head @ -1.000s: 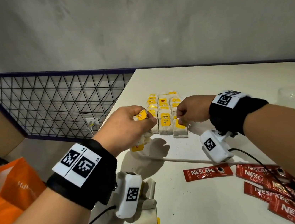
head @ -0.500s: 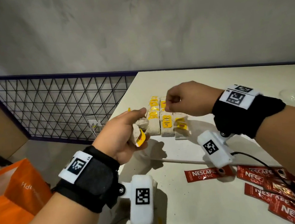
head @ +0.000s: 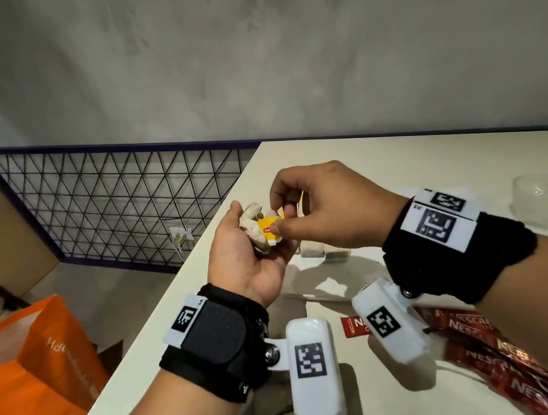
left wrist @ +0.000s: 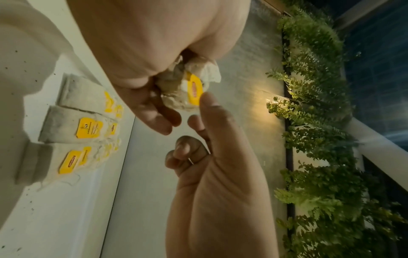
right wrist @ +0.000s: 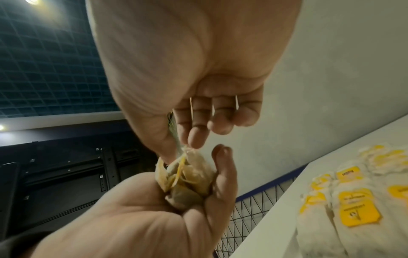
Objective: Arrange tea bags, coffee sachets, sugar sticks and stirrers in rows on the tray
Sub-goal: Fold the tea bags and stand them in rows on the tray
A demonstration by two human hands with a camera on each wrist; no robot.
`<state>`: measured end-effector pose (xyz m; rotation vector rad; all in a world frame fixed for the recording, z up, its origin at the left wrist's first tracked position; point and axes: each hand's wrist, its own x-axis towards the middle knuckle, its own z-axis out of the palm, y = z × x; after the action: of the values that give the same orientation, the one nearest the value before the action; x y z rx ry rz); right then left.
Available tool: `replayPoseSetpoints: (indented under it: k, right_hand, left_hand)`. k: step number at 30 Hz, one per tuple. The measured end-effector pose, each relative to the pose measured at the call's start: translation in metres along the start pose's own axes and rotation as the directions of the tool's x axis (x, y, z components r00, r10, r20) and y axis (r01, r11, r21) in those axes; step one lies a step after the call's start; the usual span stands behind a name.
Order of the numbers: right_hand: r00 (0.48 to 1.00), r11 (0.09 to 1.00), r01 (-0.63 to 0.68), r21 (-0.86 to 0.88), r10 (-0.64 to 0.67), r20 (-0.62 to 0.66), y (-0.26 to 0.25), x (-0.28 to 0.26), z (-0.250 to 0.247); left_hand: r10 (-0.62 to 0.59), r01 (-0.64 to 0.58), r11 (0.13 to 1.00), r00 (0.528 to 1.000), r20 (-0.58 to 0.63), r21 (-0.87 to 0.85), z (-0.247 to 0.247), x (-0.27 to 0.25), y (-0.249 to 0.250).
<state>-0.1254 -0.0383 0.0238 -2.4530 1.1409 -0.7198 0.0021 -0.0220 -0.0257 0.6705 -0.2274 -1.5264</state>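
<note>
Lower right, red coffee sachets (head: 482, 337) lie on the bench (head: 381, 166). Mid-frame, the left hand (head: 248, 258), now turned palm-up, cups crumpled tea bags (head: 256, 228); the right hand (head: 321, 208), risen from the rows, pinches one's yellow tag (head: 268, 230)

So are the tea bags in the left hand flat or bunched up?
Bunched up. The tea bags sit crumpled in the left hand, while the right hand pinches one yellow tag.
</note>
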Motion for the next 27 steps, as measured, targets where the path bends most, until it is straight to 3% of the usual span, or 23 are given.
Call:
replayPoseSetpoints:
  k: [7,15,22,27]
  right_hand:
    - [0.997,0.985,0.07,-0.156,-0.065,0.038,0.0013,0.0013,-0.0045]
    - [0.994,0.984,0.111,-0.136,-0.112,0.0,0.0018,0.0004,-0.0026]
    - [0.978,0.976,0.176,-0.124,-0.188,-0.086,0.0047,-0.0012,-0.004]
    - [0.981,0.965,0.185,-0.188,-0.17,0.093,0.0029,-0.0007,-0.0015]
  left_hand:
    - [0.016,-0.007,0.995,0.996,0.093,-0.1,-0.001,-0.0056,-0.0017]
    - [0.012,0.002,0.976,0.998,0.062,-0.219,-0.0015,-0.0045,-0.0047]
    - [0.051,-0.033,0.983,0.994,0.099,-0.179,-0.0009,-0.0029,-0.0043]
    - [0.016,0.017,0.968,0.991,0.13,-0.249,0.0,-0.0039,-0.0045]
